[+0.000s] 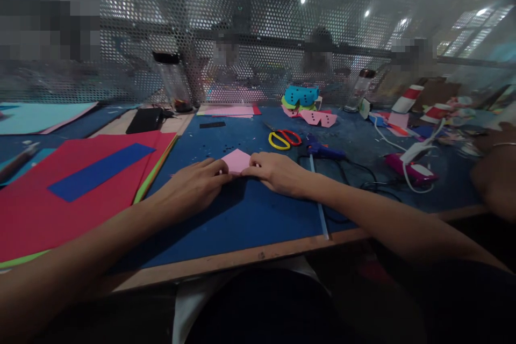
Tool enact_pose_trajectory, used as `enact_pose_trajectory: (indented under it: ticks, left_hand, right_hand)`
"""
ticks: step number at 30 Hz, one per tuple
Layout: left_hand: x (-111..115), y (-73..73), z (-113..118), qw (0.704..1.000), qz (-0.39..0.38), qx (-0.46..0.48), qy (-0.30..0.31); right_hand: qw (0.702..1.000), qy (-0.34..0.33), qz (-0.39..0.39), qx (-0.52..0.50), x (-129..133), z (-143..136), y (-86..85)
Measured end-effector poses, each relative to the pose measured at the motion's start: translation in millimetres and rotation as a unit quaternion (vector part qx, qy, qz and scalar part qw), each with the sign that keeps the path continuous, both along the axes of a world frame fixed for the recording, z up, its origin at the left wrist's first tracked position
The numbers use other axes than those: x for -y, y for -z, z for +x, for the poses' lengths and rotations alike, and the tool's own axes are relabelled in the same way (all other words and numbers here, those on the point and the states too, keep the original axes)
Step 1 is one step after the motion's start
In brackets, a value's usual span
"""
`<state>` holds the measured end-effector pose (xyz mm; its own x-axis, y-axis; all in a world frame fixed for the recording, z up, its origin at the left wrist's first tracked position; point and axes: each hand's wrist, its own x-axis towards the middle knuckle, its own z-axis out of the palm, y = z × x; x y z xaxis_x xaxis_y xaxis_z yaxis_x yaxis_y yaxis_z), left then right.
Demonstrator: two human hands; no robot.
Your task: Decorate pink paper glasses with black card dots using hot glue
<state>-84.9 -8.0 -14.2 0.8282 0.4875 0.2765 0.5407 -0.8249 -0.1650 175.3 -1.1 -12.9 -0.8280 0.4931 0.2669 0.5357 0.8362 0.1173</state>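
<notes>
A small piece of pink paper [237, 160] with a pointed far edge lies on the blue tabletop between my hands. My left hand [201, 180] grips its left side, fingers curled and pressed together. On the right side, my right hand [276, 171] pinches the paper between thumb and bent fingers. Just beyond my right hand rest scissors [285, 138] with one yellow and one red handle loop. A blue glue gun [322, 148] lies to their right, with a clear glue stick [318, 199] stretching from it toward the table's front edge.
Red sheets [48, 177] bearing a blue paper strip [102, 171] cover the left side. Dotted paper cutouts [301, 98] in blue, green and pink stand at the back. A magenta glue gun [415, 169] with cords lies right, near another person's arm [494, 172]. Bottles [173, 80] stand behind.
</notes>
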Motion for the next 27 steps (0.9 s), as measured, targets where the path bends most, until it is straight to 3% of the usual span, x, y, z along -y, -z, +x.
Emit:
enact_pose_trajectory:
  ticks: [11, 27]
  left_hand:
    - [1, -0.3, 2, 1.0, 0.0, -0.009, 0.007]
    - [3, -6.3, -7, 0.996, -0.031, 0.023, -0.078]
  right_hand:
    - [0.999, -0.015, -0.016, -0.026, -1, 0, 4.6]
    - [0.988, 0.032, -0.116, -0.097, -5, 20, -6.5]
